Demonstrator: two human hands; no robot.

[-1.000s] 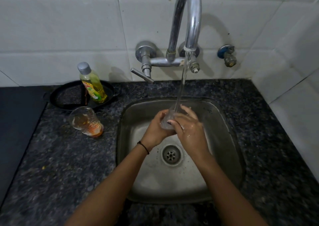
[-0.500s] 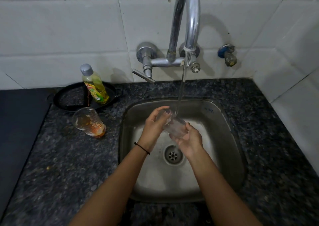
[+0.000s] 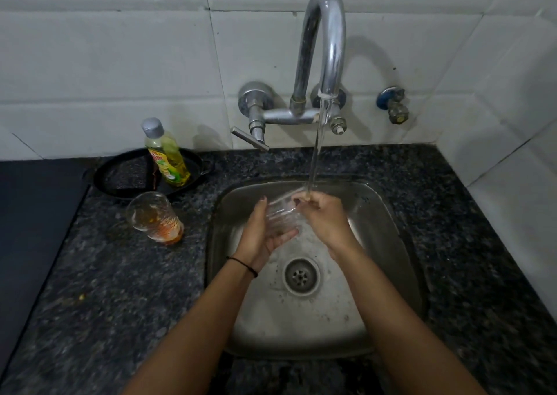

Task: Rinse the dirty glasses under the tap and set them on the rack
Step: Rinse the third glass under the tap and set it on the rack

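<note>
A clear glass (image 3: pixel 281 217) is tilted over the steel sink (image 3: pixel 388 235), just left of the stream from the chrome tap (image 3: pixel 327 45). My left hand (image 3: pixel 260 235) cups the glass from below and the left. My right hand (image 3: pixel 324 217) grips its upper end, and the water lands on the fingers there. A second glass (image 3: pixel 153 217) with orange print and orange residue stands on the dark counter left of the sink, apart from both hands. No rack shows in the head view.
A yellow dish soap bottle (image 3: pixel 167 156) stands in a black pan (image 3: pixel 120 177) at the back left. A dark stovetop (image 3: pixel 33 210) fills the far left. White tiled walls (image 3: pixel 509 159) close the back and right. The speckled granite counter (image 3: pixel 482 289) surrounds the sink.
Both hands have turned the glass under the stream: my right hand moved from below it to over its upper end, and my left hand dropped from its rim to cup it from below.
</note>
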